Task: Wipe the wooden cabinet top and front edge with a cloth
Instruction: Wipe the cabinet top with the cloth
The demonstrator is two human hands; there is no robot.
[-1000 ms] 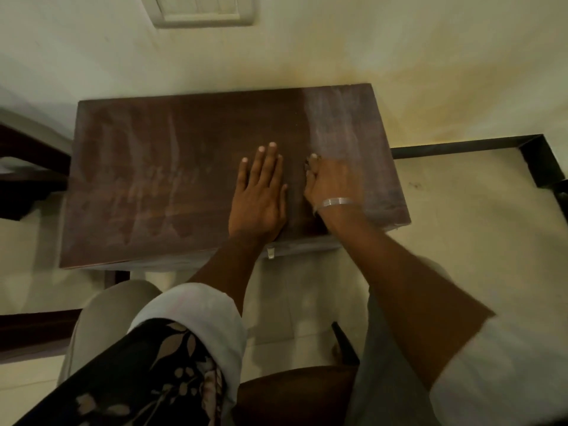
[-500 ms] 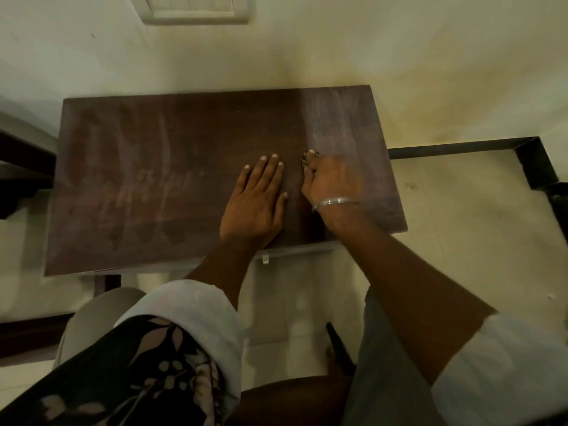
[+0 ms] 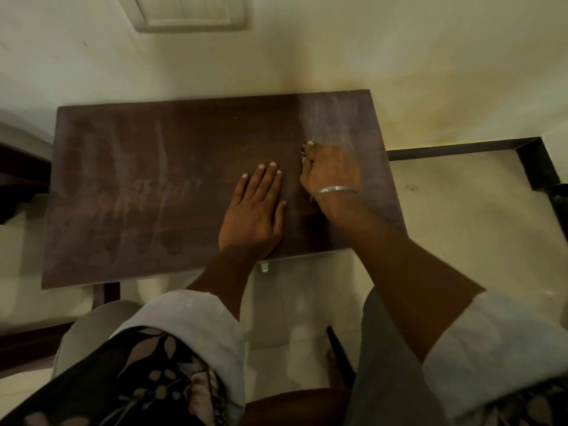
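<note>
The dark wooden cabinet top stands against the wall, with pale dust streaks across its left half and far right corner. My left hand lies flat on the top near the front edge, fingers straight. Just to its right, my right hand, with a metal bangle on the wrist, is curled on the surface. A small dark bit of cloth peeks out at its fingertips; the rest is hidden under the hand.
A switch plate is on the wall above the cabinet. A dark floor border runs to the right. Dark furniture stands at the left. My knees and a brown seat are below the front edge.
My right hand has slid a little toward the wall with the cloth. My left hand has drawn slightly back toward the front edge. The view has shifted a bit.
</note>
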